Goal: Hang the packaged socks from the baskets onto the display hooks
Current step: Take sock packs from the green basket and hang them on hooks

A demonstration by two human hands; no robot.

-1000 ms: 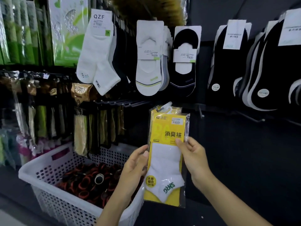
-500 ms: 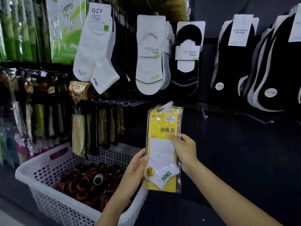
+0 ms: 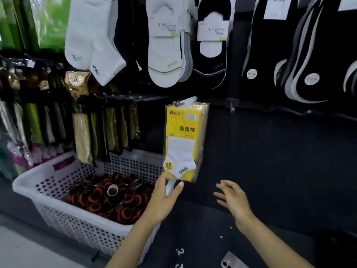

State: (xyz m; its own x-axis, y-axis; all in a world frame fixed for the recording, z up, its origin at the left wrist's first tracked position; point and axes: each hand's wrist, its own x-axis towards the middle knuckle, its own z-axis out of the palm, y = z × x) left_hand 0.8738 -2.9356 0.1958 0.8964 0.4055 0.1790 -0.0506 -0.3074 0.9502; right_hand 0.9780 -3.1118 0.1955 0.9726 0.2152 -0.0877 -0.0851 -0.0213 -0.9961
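Observation:
A yellow pack of white socks (image 3: 184, 140) hangs by its white hanger from a hook on the dark display wall. Just under the pack's bottom left corner is my left hand (image 3: 166, 198), with its fingertips and thumb touching the lower edge and its fingers nearly straight. My right hand (image 3: 231, 198) is below and to the right of the pack, apart from it, with spread fingers and nothing in it. A white perforated basket (image 3: 48, 182) at the lower left holds several black and red sock bundles (image 3: 108, 196).
White and black socks (image 3: 166, 45) hang on the upper row. Gold and green packs (image 3: 102, 130) fill the hooks to the left of the yellow pack. Bare hooks (image 3: 231, 109) stick out of the dark panel to the right.
The yellow pack moved up and back and now hangs on the hook. My right hand let go of it and dropped away to the right. My left hand slid down to its bottom edge.

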